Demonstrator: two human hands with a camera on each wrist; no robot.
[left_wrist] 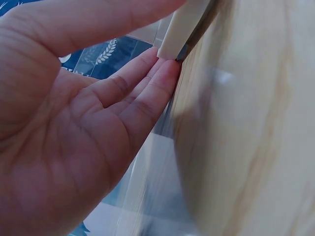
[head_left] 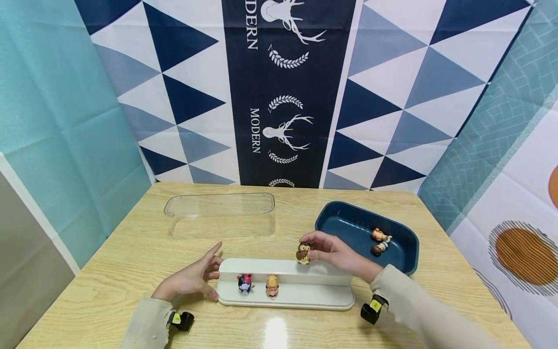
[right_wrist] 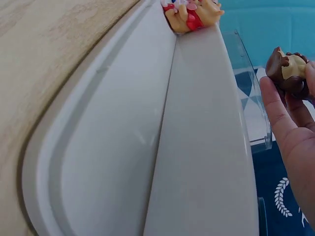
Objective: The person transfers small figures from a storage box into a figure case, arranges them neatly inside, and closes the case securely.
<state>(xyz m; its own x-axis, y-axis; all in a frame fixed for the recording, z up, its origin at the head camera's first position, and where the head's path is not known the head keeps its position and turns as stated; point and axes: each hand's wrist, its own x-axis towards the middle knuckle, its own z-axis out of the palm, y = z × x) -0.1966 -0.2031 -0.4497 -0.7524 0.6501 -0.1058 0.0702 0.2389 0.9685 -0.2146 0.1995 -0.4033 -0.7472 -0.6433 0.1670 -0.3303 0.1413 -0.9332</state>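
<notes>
A small brown-and-cream owl figurine (head_left: pixel 303 253) is pinched in my right hand (head_left: pixel 333 253), above the raised back step of a white stepped display stand (head_left: pixel 305 293). The right wrist view shows the owl figurine (right_wrist: pixel 291 71) between thumb and fingers, apart from the stand. My left hand (head_left: pixel 192 277) is at the stand's left end, its fingers fairly straight. In the left wrist view its fingertips touch the stand's end (left_wrist: pixel 178 34). Two figurines stand on the lower front step: a dark blue and red one (head_left: pixel 244 283) and an orange-yellow one (head_left: pixel 272 286).
A dark blue tray (head_left: pixel 344 237) at the right holds two more small figurines (head_left: pixel 380 241). Behind the stand, a clear plastic cover (head_left: pixel 222 228) rests on the wooden table (head_left: pixel 235 334). Patterned cloth (head_left: pixel 283 97) hangs behind the table.
</notes>
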